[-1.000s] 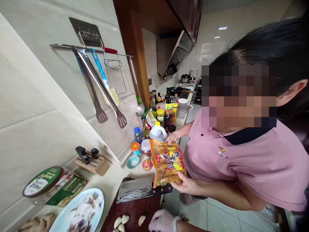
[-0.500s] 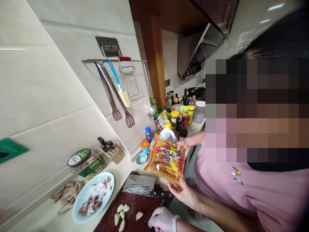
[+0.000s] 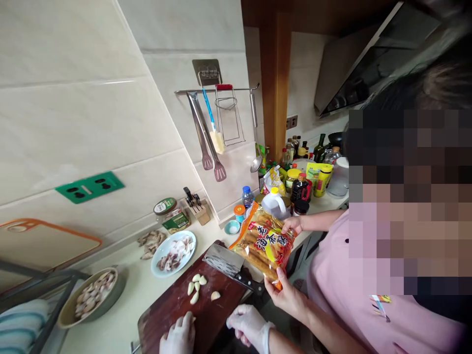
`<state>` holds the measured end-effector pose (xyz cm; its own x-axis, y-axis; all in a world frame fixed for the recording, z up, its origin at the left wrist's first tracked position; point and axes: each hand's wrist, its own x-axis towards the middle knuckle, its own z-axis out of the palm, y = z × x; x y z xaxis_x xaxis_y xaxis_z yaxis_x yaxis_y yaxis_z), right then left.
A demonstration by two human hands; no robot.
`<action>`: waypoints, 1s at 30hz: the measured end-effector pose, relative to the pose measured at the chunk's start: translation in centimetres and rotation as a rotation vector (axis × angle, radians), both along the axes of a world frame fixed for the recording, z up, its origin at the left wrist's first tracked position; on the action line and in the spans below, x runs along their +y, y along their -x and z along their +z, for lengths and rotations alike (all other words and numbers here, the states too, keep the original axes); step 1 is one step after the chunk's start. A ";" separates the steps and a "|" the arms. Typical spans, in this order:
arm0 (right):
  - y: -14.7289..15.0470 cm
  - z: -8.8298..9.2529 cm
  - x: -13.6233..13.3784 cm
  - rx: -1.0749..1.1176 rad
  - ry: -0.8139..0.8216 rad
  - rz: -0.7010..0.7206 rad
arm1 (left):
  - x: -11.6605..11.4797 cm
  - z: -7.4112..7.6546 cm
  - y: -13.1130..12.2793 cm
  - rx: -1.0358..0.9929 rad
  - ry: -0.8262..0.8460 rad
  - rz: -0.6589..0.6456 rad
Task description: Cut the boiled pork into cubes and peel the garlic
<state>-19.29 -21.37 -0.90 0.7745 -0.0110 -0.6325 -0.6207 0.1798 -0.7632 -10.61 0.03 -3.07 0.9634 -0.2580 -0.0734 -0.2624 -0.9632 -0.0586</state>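
My left hand (image 3: 179,337), in a clear glove, is closed at the near edge of the dark red cutting board (image 3: 162,314); what it holds is hidden. Right of the board, my right hand (image 3: 249,327), also gloved, has its fingers curled together, their contents unclear. Several peeled garlic cloves (image 3: 195,286) lie on the board, with a single clove (image 3: 215,295) apart to the right. Across the board's far right end rests a cleaver (image 3: 224,260), its black handle pointing right. Another person's two hands hold an orange packet (image 3: 263,241) above it.
A plate of cut pale and dark pieces (image 3: 157,268) and ginger (image 3: 151,243) stand left of the board. Further left are a bowl of clams (image 3: 106,309) and a dish rack (image 3: 55,312). Bottles and jars crowd the back right. The person in pink (image 3: 332,275) stands at right.
The view has swung left, bringing my left hand, the bowl and the rack into sight. My right hand stays curled near the board. The other person still holds the packet.
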 end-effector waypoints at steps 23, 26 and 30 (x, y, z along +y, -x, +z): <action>2.9 -1.9 -2.2 0.033 -0.037 0.017 | -0.2 -2.2 2.0 -0.140 0.301 0.000; 3.4 -2.2 -2.7 0.037 -0.024 -0.040 | 0.0 -2.2 1.3 -0.141 0.359 -0.011; 4.4 -2.6 -3.2 0.065 0.009 -0.117 | 0.6 -1.7 0.7 -0.178 0.427 -0.017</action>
